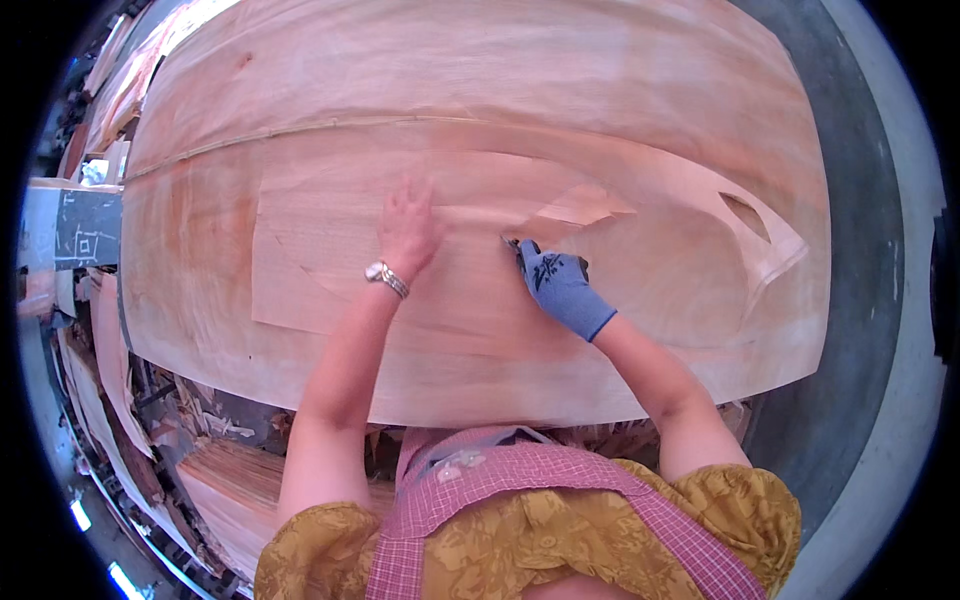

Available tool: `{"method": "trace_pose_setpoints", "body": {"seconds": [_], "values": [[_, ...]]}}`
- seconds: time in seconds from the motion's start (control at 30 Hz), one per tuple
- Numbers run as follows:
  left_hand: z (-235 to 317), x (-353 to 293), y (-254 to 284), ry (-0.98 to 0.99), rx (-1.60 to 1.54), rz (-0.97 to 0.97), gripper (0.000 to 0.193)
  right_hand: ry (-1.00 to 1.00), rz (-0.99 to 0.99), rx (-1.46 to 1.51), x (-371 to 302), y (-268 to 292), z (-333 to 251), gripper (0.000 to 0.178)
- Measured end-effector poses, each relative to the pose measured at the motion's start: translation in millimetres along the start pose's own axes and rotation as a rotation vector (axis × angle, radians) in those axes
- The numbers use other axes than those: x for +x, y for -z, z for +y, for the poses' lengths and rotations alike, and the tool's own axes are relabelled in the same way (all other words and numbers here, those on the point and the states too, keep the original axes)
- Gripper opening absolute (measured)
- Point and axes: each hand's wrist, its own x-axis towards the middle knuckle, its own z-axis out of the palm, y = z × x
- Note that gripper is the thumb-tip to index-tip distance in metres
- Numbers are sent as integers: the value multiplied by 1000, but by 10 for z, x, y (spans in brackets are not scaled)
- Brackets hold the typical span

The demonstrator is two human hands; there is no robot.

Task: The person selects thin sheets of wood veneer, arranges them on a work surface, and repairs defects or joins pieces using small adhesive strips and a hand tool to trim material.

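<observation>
My bare left hand [408,225], slightly blurred, lies with its fingers stretched out on a thin sheet of wood veneer [330,290]; a wristwatch [388,277] is on that wrist. To its right, my right hand [560,285] wears a blue knit glove with dark finger coating. Its fingers are closed around a small dark cutting tool [510,241], mostly hidden by the glove, whose tip meets the veneer. Just beyond the tip, a torn, lighter flap of veneer [585,205] shows. A larger wooden sheet [480,385] spreads underneath.
A curved veneer strip [765,225] with a pointed hole lies at the right. One long raised seam [300,125] crosses the sheet's far half. Stacked veneer [235,490] and scraps lie below the near left edge. A grey floor strip [865,200] runs along the right.
</observation>
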Motion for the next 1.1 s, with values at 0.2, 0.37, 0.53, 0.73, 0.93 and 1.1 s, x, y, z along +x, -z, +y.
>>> {"method": "trace_pose_setpoints", "body": {"seconds": [0.2,0.37,0.53,0.73,0.93,1.1], "values": [[250,-181,291,120,-48,-285,100,-29,-97,-22,-558,30,107,18],[131,-166,88,80,-25,-274,101,-54,-153,-4,-1481,-240,241,18],[271,-164,263,135,-33,-317,100,-201,-365,-13,-2222,-410,305,20],[233,-170,222,112,-2,-320,100,-128,90,66,-2509,-595,595,29],[291,-170,334,120,-2,-316,97,-76,287,93,-2376,-445,858,40],[274,-252,364,143,-2,-304,96,-130,727,313,-1392,620,976,17]]}}
